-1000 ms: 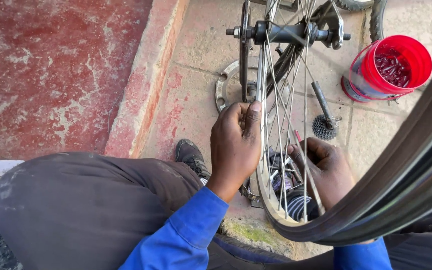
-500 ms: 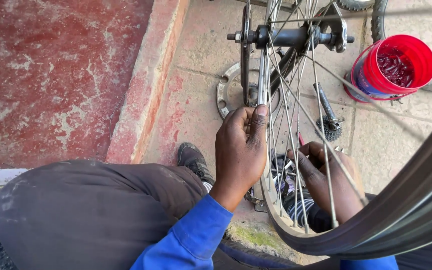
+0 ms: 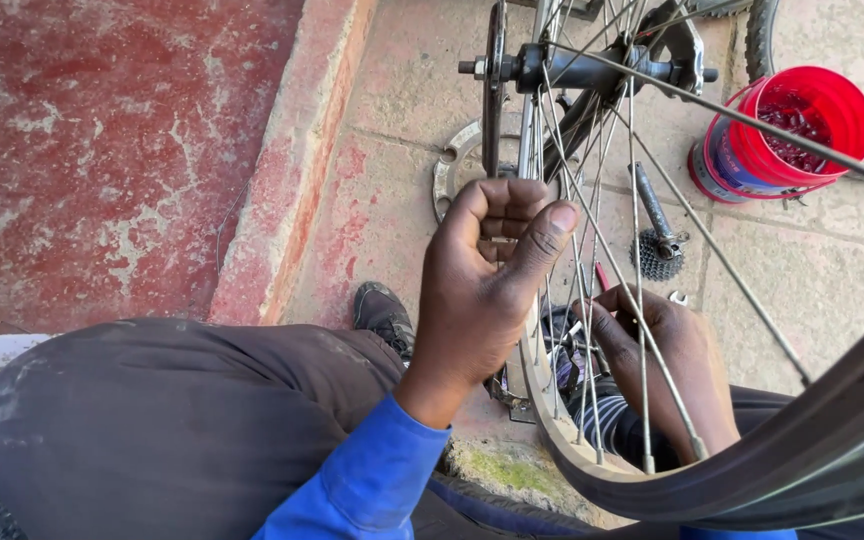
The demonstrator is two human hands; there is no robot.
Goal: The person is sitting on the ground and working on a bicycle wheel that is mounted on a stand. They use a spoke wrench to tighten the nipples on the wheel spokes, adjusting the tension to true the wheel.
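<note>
A bicycle wheel stands upright between my knees, its metal rim (image 3: 552, 420) low in the middle and its black hub (image 3: 592, 65) at the top. My left hand (image 3: 487, 290) is raised in front of the wheel, fingers curled, thumb and fingers pinching a thin spoke (image 3: 557, 150). Behind the spokes, my right hand (image 3: 667, 350) is closed around a small tool with a red part at a spoke near the rim. A black tyre (image 3: 832, 440) arcs across the lower right corner.
A red plastic cup (image 3: 802, 130) with small parts stands at the upper right on the paving. A chainring (image 3: 452, 175), a sprocket cluster with a tool (image 3: 657, 245) and my black shoe (image 3: 382, 315) lie on the ground. A raised red kerb (image 3: 272, 200) runs along the left.
My left hand has risen along the spokes and turned palm towards me, now pinching a spoke higher up. My right hand stays low behind the spokes. The view has moved closer.
</note>
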